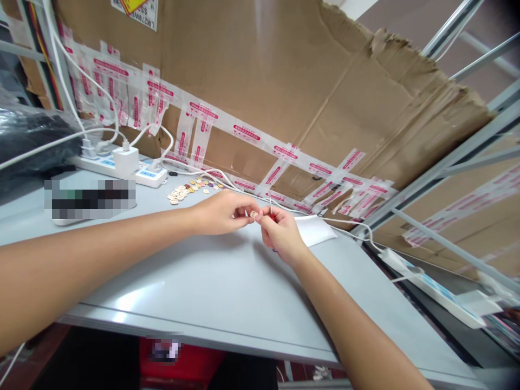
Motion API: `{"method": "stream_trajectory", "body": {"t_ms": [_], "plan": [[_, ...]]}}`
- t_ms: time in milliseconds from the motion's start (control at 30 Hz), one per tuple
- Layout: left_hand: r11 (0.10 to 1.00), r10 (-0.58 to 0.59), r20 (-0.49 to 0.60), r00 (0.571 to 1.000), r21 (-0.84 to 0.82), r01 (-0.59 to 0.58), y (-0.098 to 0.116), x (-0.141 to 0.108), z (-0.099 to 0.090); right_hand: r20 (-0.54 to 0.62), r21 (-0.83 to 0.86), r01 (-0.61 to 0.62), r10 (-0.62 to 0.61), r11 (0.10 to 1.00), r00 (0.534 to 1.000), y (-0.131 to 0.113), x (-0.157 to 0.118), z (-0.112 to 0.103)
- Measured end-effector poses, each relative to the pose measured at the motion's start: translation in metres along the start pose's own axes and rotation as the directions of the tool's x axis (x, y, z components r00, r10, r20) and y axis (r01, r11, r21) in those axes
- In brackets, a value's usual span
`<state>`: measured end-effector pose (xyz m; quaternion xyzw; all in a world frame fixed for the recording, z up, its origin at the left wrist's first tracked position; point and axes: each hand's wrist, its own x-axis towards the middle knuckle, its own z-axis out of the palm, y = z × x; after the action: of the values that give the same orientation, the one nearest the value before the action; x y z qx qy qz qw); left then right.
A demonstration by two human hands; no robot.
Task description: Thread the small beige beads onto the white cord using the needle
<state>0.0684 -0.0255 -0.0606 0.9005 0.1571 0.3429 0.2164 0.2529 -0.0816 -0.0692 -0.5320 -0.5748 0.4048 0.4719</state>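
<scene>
My left hand pinches a small pale wooden button between thumb and fingertips, above the grey table. My right hand meets it there, its thumb and fingertip closed at the button's edge. Held in the curled fingers of my right hand is a small red tool with a thin metal tip pointing up; its exact kind is hard to make out. Behind my left hand lies a loose group of buttons, mostly cream, with a few yellow, brown and purple ones.
A white power strip with plugs and cables stands at the back left, near a blurred-out object. White paper lies right of my right hand. Taped cardboard walls the table's back. Another power strip sits beyond the right edge.
</scene>
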Motion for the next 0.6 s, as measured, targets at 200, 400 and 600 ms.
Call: {"method": "stream_trajectory", "body": {"t_ms": [200,400,600], "plan": [[0.978,-0.118,0.013,0.993,-0.172,0.119,0.001,0.000,0.002,-0.024,-0.091,0.075,-0.078,0.993,0.997,0.007,0.002,-0.004],[0.973,-0.131,0.012,0.991,-0.190,0.131,0.001,0.001,0.002,-0.022,-0.144,0.128,-0.133,0.981,0.991,0.011,0.004,-0.006],[0.955,-0.158,-0.005,0.987,-0.255,0.151,-0.004,0.001,0.003,-0.017,-0.187,0.154,-0.160,0.970,0.987,0.004,0.001,-0.005]]}}
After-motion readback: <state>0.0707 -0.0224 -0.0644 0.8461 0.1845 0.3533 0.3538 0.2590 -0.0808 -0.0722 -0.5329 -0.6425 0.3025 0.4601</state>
